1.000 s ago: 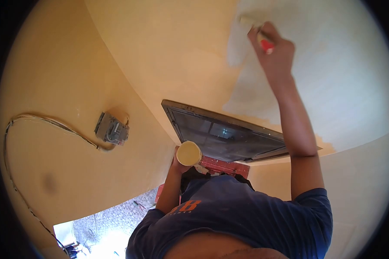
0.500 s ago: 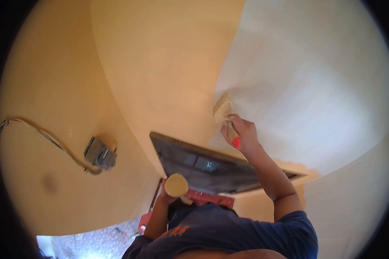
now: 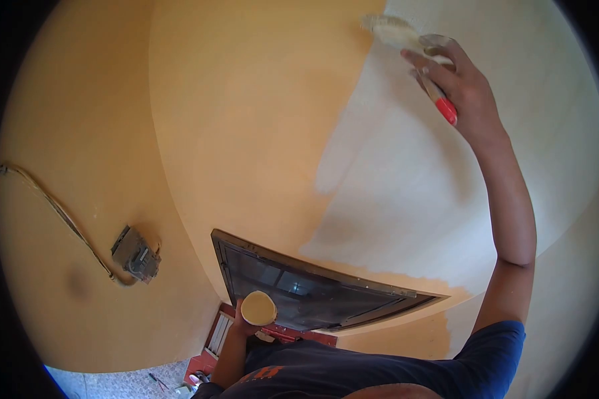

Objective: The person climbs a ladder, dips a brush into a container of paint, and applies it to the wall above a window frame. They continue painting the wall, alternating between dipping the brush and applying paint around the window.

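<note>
High on the wall, my right hand (image 3: 462,80) grips a paintbrush (image 3: 394,32) by its handle, which ends in a red tip. Its bristles meet the border between the yellow paint (image 3: 259,120) and the pale, whitish wall surface (image 3: 412,179). Down low, my left hand (image 3: 243,324) is wrapped round a round container of yellow paint (image 3: 259,308), seen from above in front of a dark window. The container hides part of the fingers.
Below the painted area sits a dark framed window (image 3: 313,279). An electrical box (image 3: 136,254) with a cable (image 3: 60,216) hangs on the left wall. Under me are a red surface (image 3: 306,334) and a patterned floor (image 3: 126,379) at lower left.
My right hand has raised the paintbrush up the wall and to the right. The view has shifted, and my left hand still holds the paint container low down.
</note>
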Action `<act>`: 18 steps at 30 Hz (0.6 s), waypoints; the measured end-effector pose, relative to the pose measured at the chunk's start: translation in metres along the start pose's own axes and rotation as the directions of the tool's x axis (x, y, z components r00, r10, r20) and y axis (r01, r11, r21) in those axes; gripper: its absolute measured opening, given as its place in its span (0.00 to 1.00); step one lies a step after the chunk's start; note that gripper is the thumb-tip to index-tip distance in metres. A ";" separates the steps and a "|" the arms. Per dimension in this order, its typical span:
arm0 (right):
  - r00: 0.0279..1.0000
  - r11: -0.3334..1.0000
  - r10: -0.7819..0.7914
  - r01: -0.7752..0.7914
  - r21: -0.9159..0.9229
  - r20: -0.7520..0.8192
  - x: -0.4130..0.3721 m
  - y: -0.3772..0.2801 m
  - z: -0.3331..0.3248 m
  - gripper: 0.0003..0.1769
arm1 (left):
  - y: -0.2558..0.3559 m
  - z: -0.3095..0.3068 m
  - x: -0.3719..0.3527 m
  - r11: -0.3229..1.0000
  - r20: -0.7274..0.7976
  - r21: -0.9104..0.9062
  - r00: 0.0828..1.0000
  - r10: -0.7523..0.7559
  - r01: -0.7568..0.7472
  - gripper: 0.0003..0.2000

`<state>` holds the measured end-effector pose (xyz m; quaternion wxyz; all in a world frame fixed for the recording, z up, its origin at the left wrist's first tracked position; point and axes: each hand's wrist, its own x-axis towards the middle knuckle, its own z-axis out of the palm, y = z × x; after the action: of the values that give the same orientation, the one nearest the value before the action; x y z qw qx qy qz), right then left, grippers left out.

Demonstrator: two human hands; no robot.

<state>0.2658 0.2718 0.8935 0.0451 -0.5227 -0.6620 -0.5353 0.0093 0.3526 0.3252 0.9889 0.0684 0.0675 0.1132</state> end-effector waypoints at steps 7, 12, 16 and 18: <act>0.972 0.973 -0.188 0.204 -0.110 0.139 -0.045 -0.014 0.068 0.18 | 0.003 -0.016 -0.005 0.993 -0.048 0.114 0.999 0.001 0.004 0.25; 0.890 0.935 -0.285 0.176 0.308 0.356 -0.119 -0.113 0.099 0.18 | 0.002 -0.012 -0.012 1.000 -0.054 0.007 0.998 0.014 -0.014 0.32; 0.760 0.888 -0.199 -0.127 0.442 0.618 -0.080 -0.091 0.071 0.13 | 0.006 -0.002 -0.018 0.999 -0.052 -0.013 0.998 0.034 -0.035 0.32; 0.925 0.880 -0.157 -0.028 0.473 0.347 -0.054 -0.048 0.064 0.07 | 0.006 0.001 -0.021 1.000 -0.033 -0.014 0.999 0.021 -0.022 0.33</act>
<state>0.2868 0.2913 0.8008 0.0247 -0.5657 -0.7854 -0.2502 -0.0118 0.3530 0.3298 0.9869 0.0599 0.0824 0.1255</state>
